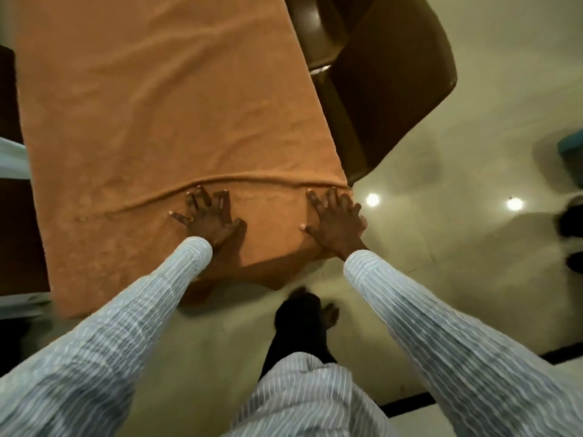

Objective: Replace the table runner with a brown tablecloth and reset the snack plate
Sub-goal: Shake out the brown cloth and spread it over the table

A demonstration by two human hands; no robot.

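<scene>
An orange-brown tablecloth (164, 105) lies spread over the table and hangs over the near end. A long raised wrinkle runs across it just beyond my fingers. My left hand (206, 217) lies flat on the cloth near the table's near end, fingers spread. My right hand (336, 220) is pressed flat at the cloth's near right corner, fingers spread, with some of them over the right edge. Neither hand holds anything. No snack plate or table runner is in view.
A dark brown chair (388, 80) stands close against the table's right side. A dark wooden surface (15, 231) and something pale lie at the left edge. Glossy pale floor (441, 247) with light reflections stretches to the right. My foot (303, 313) is below the table end.
</scene>
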